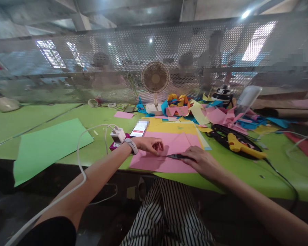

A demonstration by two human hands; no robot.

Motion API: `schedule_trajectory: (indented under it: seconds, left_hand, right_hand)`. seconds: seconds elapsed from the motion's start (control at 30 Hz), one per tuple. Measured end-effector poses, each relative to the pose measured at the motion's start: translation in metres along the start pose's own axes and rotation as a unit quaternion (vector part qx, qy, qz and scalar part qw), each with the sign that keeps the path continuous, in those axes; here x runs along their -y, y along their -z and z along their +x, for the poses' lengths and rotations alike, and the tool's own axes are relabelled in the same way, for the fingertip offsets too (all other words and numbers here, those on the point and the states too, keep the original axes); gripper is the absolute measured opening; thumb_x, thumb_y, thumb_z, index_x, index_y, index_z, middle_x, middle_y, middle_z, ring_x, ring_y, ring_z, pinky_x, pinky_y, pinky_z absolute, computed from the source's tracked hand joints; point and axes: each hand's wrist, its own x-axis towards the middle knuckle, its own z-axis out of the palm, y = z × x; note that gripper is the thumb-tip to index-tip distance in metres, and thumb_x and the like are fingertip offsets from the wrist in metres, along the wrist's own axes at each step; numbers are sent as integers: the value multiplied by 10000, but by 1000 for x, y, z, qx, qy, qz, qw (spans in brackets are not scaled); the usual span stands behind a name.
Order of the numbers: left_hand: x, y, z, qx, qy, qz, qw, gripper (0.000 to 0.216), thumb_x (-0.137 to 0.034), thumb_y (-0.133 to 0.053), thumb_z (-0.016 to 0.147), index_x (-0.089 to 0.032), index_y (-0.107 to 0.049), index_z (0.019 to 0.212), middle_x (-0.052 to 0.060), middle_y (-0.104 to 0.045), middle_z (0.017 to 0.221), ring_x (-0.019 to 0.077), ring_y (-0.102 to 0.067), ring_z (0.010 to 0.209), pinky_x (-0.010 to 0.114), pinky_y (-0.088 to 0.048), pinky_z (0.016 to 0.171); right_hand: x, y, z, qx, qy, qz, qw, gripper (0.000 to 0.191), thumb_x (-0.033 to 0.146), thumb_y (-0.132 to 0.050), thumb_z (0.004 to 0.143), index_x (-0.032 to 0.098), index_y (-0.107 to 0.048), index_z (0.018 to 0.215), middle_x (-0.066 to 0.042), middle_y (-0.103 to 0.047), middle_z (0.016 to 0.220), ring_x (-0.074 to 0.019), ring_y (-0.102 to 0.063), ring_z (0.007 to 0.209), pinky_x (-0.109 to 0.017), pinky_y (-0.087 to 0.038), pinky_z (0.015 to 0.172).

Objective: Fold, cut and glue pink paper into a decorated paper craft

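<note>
A pink paper sheet [169,143] lies on the green table [66,116] in front of me, on top of a yellow sheet [174,128]. My left hand [151,144], with a watch on the wrist, rests on the pink sheet with its fingers curled in, pressing the paper down. My right hand [201,160] lies on the sheet's right part, closed round a dark thin tool [177,156] whose tip points left across the paper toward my left hand.
A green sheet [48,145] lies at the left. A phone [138,129], a white charger [117,134] with cable, a small fan [155,82], a yellow glue gun [241,145] and a heap of coloured paper scraps [210,112] sit behind. People sit beyond the mesh screen [92,61].
</note>
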Motion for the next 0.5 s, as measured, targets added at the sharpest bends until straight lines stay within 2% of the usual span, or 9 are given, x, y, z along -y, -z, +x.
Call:
schedule_trajectory:
  seconds: [0.5]
  left_hand:
    - [-3, -1, -2, 11, -17, -4, 1000, 384, -342, -713, 664, -183, -522, 956, -13, -536, 749, 136, -494, 699, 243, -377, 624]
  right_hand:
    - [1, 3, 0, 21, 0, 13, 1000, 243, 278, -471, 891, 210, -635, 1057, -77, -598, 905, -201, -543, 877, -348, -450, 790]
